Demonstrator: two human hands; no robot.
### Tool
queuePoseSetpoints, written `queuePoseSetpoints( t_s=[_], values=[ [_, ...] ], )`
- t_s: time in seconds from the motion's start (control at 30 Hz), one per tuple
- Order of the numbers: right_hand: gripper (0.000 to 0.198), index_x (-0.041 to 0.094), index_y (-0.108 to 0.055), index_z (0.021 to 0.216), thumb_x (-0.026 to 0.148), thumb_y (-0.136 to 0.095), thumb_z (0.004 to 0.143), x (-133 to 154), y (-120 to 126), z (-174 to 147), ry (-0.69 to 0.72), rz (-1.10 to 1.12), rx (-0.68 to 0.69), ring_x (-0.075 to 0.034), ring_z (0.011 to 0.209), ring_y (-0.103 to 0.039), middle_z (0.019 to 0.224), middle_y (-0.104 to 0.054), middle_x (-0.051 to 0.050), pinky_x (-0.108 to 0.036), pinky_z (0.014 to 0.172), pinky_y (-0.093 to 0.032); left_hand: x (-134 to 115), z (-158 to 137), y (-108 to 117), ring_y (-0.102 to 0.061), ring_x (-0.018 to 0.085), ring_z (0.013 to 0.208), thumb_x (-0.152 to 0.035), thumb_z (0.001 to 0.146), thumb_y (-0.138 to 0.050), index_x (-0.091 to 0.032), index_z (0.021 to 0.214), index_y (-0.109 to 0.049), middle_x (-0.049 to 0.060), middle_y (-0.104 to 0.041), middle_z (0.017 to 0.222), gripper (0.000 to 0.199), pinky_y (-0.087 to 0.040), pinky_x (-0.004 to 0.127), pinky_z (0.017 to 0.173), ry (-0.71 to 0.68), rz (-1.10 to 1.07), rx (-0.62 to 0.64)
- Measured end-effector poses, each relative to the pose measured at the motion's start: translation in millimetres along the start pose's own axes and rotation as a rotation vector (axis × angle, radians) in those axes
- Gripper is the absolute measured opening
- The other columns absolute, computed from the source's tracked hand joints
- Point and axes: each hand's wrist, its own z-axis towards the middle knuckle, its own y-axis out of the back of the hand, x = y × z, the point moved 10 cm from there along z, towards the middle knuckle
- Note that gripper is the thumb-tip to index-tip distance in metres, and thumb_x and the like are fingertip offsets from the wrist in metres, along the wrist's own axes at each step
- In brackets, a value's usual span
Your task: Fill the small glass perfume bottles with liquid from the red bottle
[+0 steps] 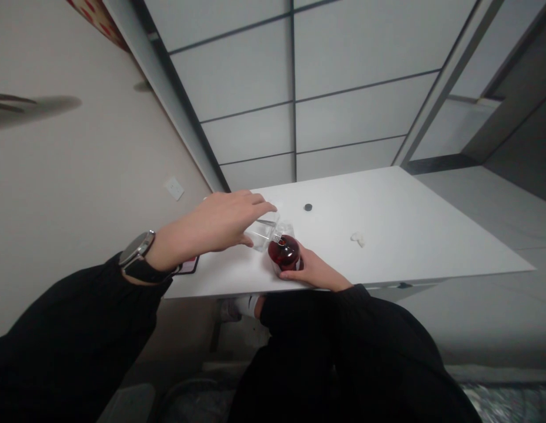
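My left hand grips a clear bottle, tipped over so that its neck points right and down. The mouth of this bottle meets the top of a dark red-brown bottle, which stands near the table's front edge. Fingers of my right hand wrap round the side of the brown bottle. Whether liquid flows between the two I cannot make out. Farther back on the table lies a small dark cap.
A crumpled white scrap lies on the white table, right of the bottles. Under my left wrist a dark-edged flat object partly shows. A wall with a socket borders the left; white panelled doors stand behind.
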Motion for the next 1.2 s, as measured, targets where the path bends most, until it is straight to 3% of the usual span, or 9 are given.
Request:
queuePoseSetpoints(
  t_s=[1.2],
  values=[
    [0.097, 0.025, -0.045, 0.157, 0.052, -0.090, 0.075, -0.4, 0.7, 0.0, -0.003, -0.006, -0.008, -0.037, 0.145, -0.054, 0.155, -0.058, -0.014, -0.059, 0.127, -0.035, -6.3, 1.5, 2.4, -0.060, 0.029, 0.131, -0.028, 0.093, -0.075, -0.027, 0.150, -0.051, 0.009, -0.063, 0.148, 0.061, -0.050, 0.034, 0.093, -0.007, 0.038, 0.010]
  ],
)
